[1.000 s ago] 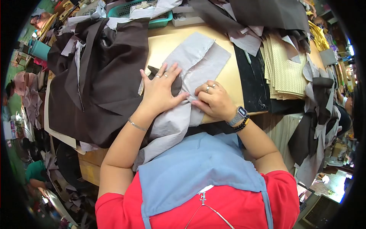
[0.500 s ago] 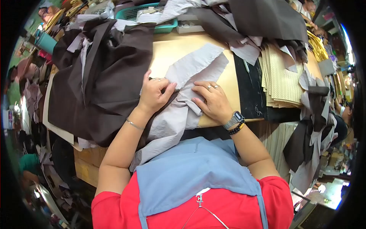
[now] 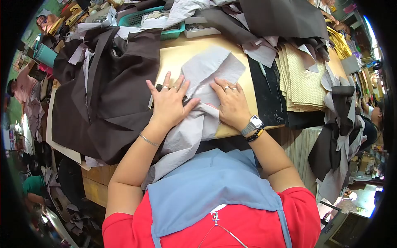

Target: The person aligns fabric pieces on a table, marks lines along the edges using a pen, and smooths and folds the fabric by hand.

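A light grey fabric piece lies folded and creased over the tan board, its lower end hanging toward my apron. My left hand is open, fingers spread, palm down at the fabric's left side; its thumb touches the gathered part. My right hand grips the same fabric from the right, fingers bent on top and the thumb partly hidden by a fold. A small dark object, kind unclear, shows beside my left fingers. Dark brown fabric is heaped left of my left hand.
The tan board lies under the work. At the back stand a teal basket and a white tray. A stack of woven cream sheets is at the right, beside a pen-like tool on black material. People are nearby.
My left hand has gone from curled fingers to spread ones over the fabric. My right fingers have moved slightly farther up the cloth, and the thumb is now partly covered. The view has shifted a little.
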A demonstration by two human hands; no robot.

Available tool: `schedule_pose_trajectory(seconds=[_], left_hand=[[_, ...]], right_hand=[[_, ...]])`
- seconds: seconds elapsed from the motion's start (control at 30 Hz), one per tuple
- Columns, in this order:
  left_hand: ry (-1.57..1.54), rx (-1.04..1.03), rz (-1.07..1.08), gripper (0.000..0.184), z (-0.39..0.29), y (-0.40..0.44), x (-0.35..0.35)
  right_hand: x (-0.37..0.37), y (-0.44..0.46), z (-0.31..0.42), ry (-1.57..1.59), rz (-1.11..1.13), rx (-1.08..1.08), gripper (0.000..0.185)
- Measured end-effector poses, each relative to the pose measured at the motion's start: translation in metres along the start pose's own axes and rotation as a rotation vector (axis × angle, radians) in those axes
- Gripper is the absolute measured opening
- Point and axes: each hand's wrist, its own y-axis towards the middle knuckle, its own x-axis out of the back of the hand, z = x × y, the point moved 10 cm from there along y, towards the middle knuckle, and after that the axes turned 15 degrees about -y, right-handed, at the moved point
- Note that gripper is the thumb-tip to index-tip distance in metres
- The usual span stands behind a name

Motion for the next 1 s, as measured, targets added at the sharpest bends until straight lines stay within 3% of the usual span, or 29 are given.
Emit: schedule_pose_trajectory(seconds=[0.13, 0.33, 0.47, 0.5, 0.7, 0.9, 1.0], left_hand=[[0.063, 0.056, 0.004, 0.057, 0.002, 0.004, -0.004], [-0.127, -0.143, 0.019, 0.046, -0.008, 0.015, -0.009], [-0.119, 0.013, 0.054, 0.071, -0.001, 0.012, -0.001], [-0.108, 0.04, 0.071, 0.084, 0.004, 0.013, -0.005], [-0.078, 0.087, 0.121, 0.097, 0.006, 0.012, -0.008], [-0.136, 0.086, 0.219, 0.105, 0.009, 0.011, -0.008], [-0.114, 0.098, 0.255, 0.108, 0.005, 0.013, -0.006]], right_hand=[[0.005, -0.007, -0.001, -0.095, 0.069, 0.011, 0.06], [0.005, -0.004, -0.006, -0.085, 0.06, 0.017, 0.058], [0.004, -0.003, -0.003, -0.059, 0.056, 0.017, 0.061], [0.009, -0.002, -0.002, -0.053, 0.063, 0.008, 0.064], [0.012, -0.002, -0.001, -0.169, 0.156, 0.035, 0.064], [0.012, 0.009, -0.019, -0.034, 0.205, -0.062, 0.05], [0.006, 0.017, -0.045, 0.059, 0.013, -0.168, 0.046]])
